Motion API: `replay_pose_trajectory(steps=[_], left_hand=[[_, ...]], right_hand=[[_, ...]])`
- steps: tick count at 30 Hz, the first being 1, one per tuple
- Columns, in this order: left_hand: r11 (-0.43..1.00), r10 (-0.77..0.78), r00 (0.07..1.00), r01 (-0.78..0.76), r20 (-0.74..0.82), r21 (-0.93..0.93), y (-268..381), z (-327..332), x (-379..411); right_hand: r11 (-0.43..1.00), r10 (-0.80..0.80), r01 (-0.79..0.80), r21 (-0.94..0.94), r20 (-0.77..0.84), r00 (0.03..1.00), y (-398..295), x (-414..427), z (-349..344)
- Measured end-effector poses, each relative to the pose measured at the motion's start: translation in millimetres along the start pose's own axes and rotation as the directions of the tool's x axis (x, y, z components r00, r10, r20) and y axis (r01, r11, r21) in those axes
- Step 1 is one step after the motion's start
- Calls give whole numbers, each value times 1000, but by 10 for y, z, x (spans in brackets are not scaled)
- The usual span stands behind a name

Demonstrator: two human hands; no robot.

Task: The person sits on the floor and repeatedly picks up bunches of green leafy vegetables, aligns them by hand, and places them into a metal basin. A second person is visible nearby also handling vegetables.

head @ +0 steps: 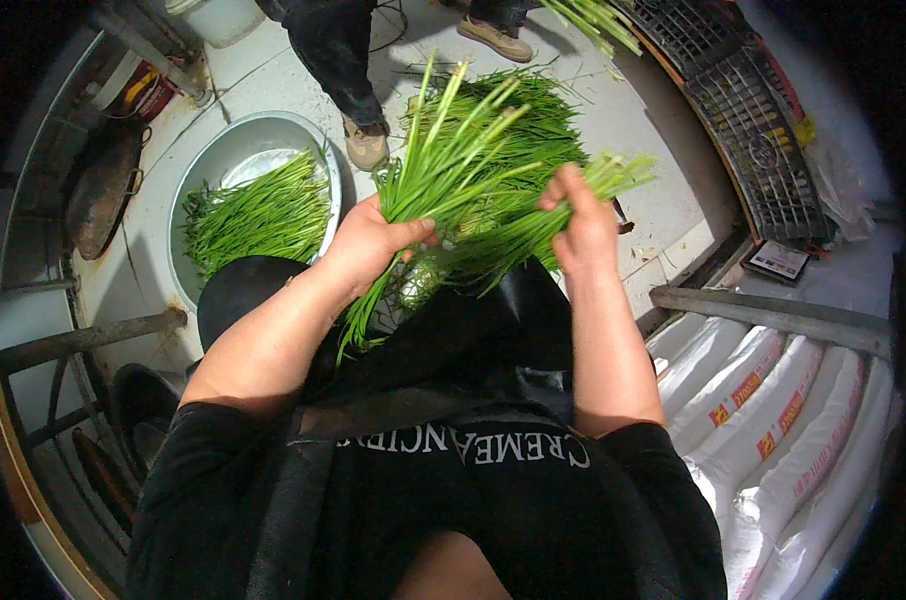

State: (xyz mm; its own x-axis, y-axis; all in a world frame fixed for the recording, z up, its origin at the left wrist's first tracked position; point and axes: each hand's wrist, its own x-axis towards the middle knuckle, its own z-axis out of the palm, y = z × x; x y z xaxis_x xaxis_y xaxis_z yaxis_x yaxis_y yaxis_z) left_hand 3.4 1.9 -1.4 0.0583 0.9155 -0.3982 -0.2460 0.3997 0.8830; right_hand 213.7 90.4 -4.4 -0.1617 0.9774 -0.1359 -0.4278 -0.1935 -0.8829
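Note:
My left hand (374, 240) is closed around a loose bunch of green garlic chives (445, 161), pale cut ends pointing up and away, leaf tips hanging toward my lap. In my right hand (584, 221) is a second bunch of chives (520, 236), its pale ends sticking out to the right and its leaves trailing left, slightly blurred. Beyond both hands a large heap of chives (528, 112) lies on the floor, partly hidden by the bunches. To the left stands a round metal basin (254, 124) with chives (265, 217) laid in it, stems mostly aligned.
Another person's legs and shoes (366, 142) are just beyond the basin. Plastic crates (753, 127) line the right, near a flat device (777, 261). Stacked white sacks (768, 420) fill the lower right below a metal bar (768, 315). A wok (107, 191) leans at left.

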Motion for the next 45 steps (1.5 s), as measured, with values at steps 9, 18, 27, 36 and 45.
replay_pose_trajectory(steps=[9, 18, 27, 36, 45], left_hand=[[982, 7, 1000, -12, 25, 188, -21, 151, -51], [999, -15, 1000, 14, -17, -33, -36, 33, 10], [983, 7, 967, -54, -257, -177, 24, -9, 20], [956, -50, 998, 40, -28, -291, -29, -47, 26], [999, -16, 989, 24, 150, -48, 49, 119, -74]], right_hand=[[910, 203, -129, -394, 153, 967, 158, -205, 241], [994, 16, -17, -105, -5, 1000, 86, -63, 86], [953, 212, -179, -244, 120, 970, 179, -130, 129], [830, 427, -286, -479, 216, 878, 214, -183, 199], [854, 477, -499, 149, 159, 864, 297, -217, 219]])
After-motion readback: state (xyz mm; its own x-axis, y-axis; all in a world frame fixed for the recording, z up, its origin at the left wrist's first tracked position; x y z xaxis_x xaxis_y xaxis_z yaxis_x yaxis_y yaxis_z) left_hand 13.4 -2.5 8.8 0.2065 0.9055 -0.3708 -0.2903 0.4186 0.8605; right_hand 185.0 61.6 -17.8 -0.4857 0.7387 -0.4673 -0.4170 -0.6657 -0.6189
